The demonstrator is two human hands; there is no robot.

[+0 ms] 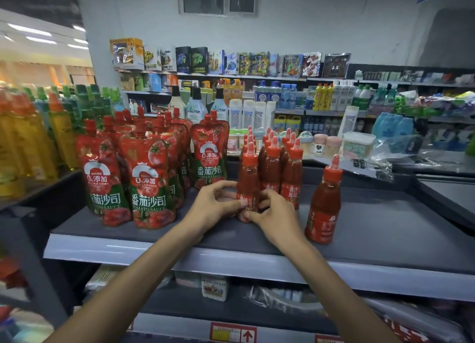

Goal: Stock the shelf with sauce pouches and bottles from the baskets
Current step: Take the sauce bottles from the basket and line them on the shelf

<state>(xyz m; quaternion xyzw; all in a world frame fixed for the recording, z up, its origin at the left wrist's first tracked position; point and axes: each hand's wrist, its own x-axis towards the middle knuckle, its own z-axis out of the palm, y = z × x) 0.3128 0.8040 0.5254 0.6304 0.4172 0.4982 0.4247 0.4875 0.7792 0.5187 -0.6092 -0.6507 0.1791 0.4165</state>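
Sauce bottle (248, 178), upright, near front edge of shelf (385, 227): left hand (213, 209) and right hand (275, 219) both pinch its lower body; pouches (151, 183) toward left edge; lone bottle (325, 201) apart, rightward

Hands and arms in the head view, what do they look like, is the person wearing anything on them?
The left hand and right hand are bare, with no gloves or rings. The left forearm and right forearm are bare too: no sleeves, watch or bracelet in view.
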